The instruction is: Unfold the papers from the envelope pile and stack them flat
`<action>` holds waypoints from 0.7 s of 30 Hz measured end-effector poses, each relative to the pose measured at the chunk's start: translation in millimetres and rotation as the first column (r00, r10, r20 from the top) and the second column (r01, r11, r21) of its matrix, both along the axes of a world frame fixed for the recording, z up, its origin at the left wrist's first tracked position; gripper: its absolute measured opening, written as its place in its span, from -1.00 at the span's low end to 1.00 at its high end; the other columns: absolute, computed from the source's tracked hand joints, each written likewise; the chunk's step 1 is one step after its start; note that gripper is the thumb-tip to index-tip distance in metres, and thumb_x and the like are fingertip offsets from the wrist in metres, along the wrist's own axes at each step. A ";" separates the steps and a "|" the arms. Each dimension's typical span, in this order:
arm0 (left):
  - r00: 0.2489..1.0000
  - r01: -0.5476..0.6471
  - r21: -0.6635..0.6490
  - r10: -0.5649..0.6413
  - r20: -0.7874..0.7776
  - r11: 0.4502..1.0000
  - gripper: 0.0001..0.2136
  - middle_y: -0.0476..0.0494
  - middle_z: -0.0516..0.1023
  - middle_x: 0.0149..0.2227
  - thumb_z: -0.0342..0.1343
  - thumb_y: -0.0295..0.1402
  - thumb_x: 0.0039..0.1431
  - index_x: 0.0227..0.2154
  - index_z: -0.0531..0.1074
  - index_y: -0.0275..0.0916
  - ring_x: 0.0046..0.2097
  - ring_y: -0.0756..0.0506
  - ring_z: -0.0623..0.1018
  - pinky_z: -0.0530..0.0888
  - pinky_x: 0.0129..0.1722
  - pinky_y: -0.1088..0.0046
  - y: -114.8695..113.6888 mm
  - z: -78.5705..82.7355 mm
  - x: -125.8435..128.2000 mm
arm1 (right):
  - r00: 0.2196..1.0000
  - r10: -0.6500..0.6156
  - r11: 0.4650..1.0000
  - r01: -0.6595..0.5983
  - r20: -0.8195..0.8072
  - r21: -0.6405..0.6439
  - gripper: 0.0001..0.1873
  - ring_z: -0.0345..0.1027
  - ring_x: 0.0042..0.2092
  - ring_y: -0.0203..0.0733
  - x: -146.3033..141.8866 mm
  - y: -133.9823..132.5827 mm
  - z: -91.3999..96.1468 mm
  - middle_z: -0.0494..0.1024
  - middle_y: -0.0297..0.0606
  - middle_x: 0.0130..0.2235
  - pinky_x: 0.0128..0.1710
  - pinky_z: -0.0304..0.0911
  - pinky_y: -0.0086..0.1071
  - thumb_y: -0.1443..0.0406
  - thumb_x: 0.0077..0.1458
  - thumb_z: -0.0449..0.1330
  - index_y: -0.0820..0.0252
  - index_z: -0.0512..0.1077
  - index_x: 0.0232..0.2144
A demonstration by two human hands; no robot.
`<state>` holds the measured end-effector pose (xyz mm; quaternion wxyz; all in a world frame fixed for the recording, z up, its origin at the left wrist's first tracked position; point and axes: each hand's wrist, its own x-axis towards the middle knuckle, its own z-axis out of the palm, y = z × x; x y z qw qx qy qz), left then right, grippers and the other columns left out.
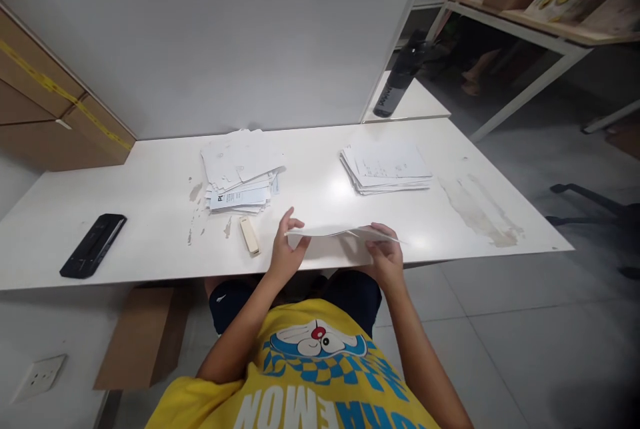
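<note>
A thin batch of white paper sheets [327, 232] is held nearly edge-on above the table's front edge. My left hand [289, 246] pinches its left end between thumb and fingers. At the other end, my right hand [386, 256] grips the sheets, thumb below and fingers behind. To the left of my left hand lies a cream stapler [249, 236]. Beyond it is an uneven pile of papers [240, 169], with a light-blue printed strip showing in it. Farther right sits a second, neater paper stack [390, 166] with faint writing on top.
The white table [310, 196] stands against a grey panel. A black phone-like object [93, 246] lies at left, near cardboard boxes [65, 109]. A dark bottle [400, 76] stands at the back right. Brownish stains [480, 212] mark the right side. Another person's foot shows under the far desk.
</note>
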<state>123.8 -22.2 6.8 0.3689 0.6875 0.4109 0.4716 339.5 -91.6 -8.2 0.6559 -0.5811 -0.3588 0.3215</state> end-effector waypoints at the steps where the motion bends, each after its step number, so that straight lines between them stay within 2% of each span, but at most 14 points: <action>1: 1.000 0.020 -0.025 -0.019 0.012 0.999 -0.50 -0.15 0.45 -0.19 0.06 -0.14 0.27 0.21 0.14 -0.12 -0.07 -0.12 0.49 0.37 0.09 0.19 -0.9 -1.6 -0.7 | 1.000 -0.005 1.000 0.005 -0.015 -0.003 -0.50 0.42 -0.02 -0.03 -2.1 -0.1 -4.4 0.53 -0.12 -0.08 0.02 0.29 -0.11 0.09 -0.01 0.28 0.12 0.36 -0.04; 3: 1.000 -0.005 -0.062 0.007 0.029 0.998 -0.59 -0.11 0.43 -0.24 0.06 -0.15 0.27 0.12 0.24 -0.14 -0.12 -0.10 0.48 0.38 0.06 0.22 -4.7 -1.1 -1.9 | 0.999 -0.027 0.999 0.027 -0.032 -0.019 -0.53 0.42 -0.03 -0.06 -3.6 -3.5 -10.5 0.52 -0.13 -0.10 0.02 0.29 -0.12 0.09 0.02 0.26 0.13 0.35 -0.04; 6: 0.998 -0.050 -0.111 0.052 0.021 0.993 -0.68 -0.14 0.45 -0.22 0.04 -0.16 0.28 0.02 0.31 -0.15 -0.10 -0.12 0.49 0.41 0.03 0.26 -13.5 10.0 -5.3 | 0.999 -0.038 0.999 0.037 -0.031 -0.039 -0.62 0.42 -0.05 -0.06 -3.1 -11.7 -9.7 0.55 -0.18 -0.16 0.02 0.28 -0.14 0.08 0.06 0.24 0.13 0.41 -0.12; 11: 0.993 -0.114 -0.127 0.110 -0.037 0.985 -0.73 -0.17 0.49 -0.12 -0.01 -0.17 0.30 -0.02 0.34 -0.14 -0.07 -0.12 0.52 0.46 -0.05 0.32 -33.5 31.6 -31.0 | 0.998 0.056 0.991 -0.056 -0.001 -0.119 -0.68 0.44 -0.12 -0.01 -4.7 -17.4 -3.4 0.60 -0.19 -0.23 -0.06 0.32 -0.15 0.04 0.05 0.23 0.15 0.52 -0.29; 14: 0.978 -0.177 -0.124 0.160 -0.136 0.976 -0.73 -0.18 0.49 -0.07 0.00 -0.21 0.30 0.01 0.32 -0.13 -0.06 -0.12 0.52 0.47 -0.07 0.34 -44.2 25.8 -53.5 | 0.992 0.123 0.981 -0.121 0.001 -0.148 -0.69 0.45 -0.13 -0.01 -6.9 -16.9 -10.6 0.61 -0.19 -0.21 -0.07 0.32 -0.16 0.05 0.03 0.24 0.13 0.53 -0.29; 18: 0.966 -0.174 -0.114 0.147 -0.215 0.978 -0.72 -0.18 0.51 -0.10 -0.01 -0.25 0.31 0.03 0.31 -0.15 -0.03 -0.12 0.52 0.47 -0.07 0.36 -57.5 12.2 -68.2 | 0.979 0.204 0.967 -0.199 0.016 -0.162 -0.70 0.44 -0.08 -0.03 -6.9 -18.4 -23.5 0.59 -0.19 -0.14 -0.02 0.31 -0.18 0.07 0.08 0.22 0.13 0.52 -0.23; 21: 0.958 -0.208 -0.105 0.181 -0.224 0.972 -0.76 -0.17 0.53 -0.16 -0.01 -0.24 0.30 -0.03 0.36 -0.15 -0.12 -0.12 0.54 0.49 -0.15 0.36 -69.1 15.4 -71.5 | 0.976 0.216 0.962 -0.210 0.020 -0.177 -0.67 0.44 -0.11 -0.04 -3.3 -23.0 -20.0 0.59 -0.21 -0.17 -0.08 0.33 -0.21 0.07 0.07 0.23 0.14 0.52 -0.19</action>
